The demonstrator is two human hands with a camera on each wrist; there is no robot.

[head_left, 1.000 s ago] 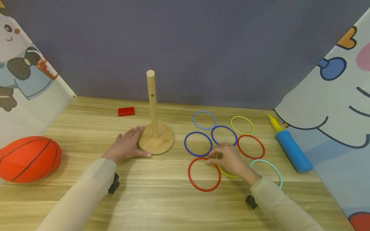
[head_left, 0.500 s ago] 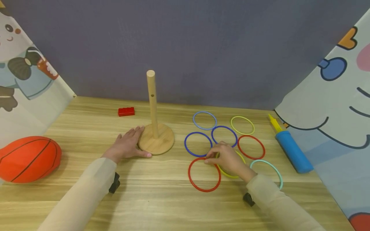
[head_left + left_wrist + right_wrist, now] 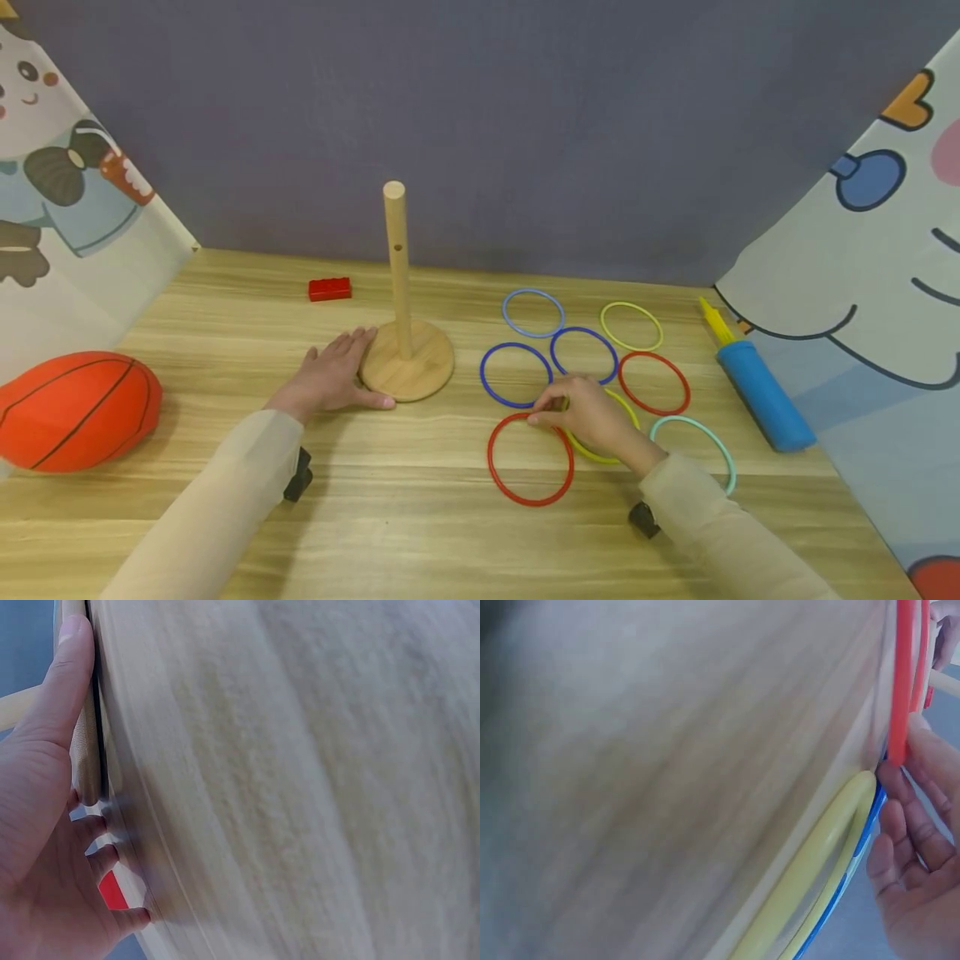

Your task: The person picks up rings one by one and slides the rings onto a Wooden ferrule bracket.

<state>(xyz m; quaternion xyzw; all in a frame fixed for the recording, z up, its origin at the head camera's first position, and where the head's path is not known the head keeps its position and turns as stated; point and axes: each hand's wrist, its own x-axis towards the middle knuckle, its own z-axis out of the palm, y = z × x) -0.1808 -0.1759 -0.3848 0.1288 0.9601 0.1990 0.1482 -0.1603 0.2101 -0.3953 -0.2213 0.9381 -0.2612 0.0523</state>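
Observation:
In the head view a wooden stand, an upright peg on a round base (image 3: 420,383), stands left of centre. My left hand (image 3: 330,373) rests against the base's left edge, fingers and thumb spread around it. The base's rim (image 3: 88,750) also shows beside the thumb in the left wrist view. To the right, my right hand (image 3: 588,412) pinches the far edge of a red ring (image 3: 536,503) between thumb and forefinger. Close up in the right wrist view, that red ring (image 3: 904,667) stands between the fingertips. A yellow ring (image 3: 802,870) lies under the hand, partly hidden by it.
Several other rings lie around, among them a dark blue ring (image 3: 486,386), a red ring (image 3: 686,387) and a mint ring (image 3: 723,454). A blue pump (image 3: 763,396) lies far right. A red toy brick (image 3: 329,289) and an orange ball (image 3: 78,412) are on the left.
My right hand has shifted slightly left onto the red ring, whose near edge now appears a little lower in the head view. My left hand stays at the base.

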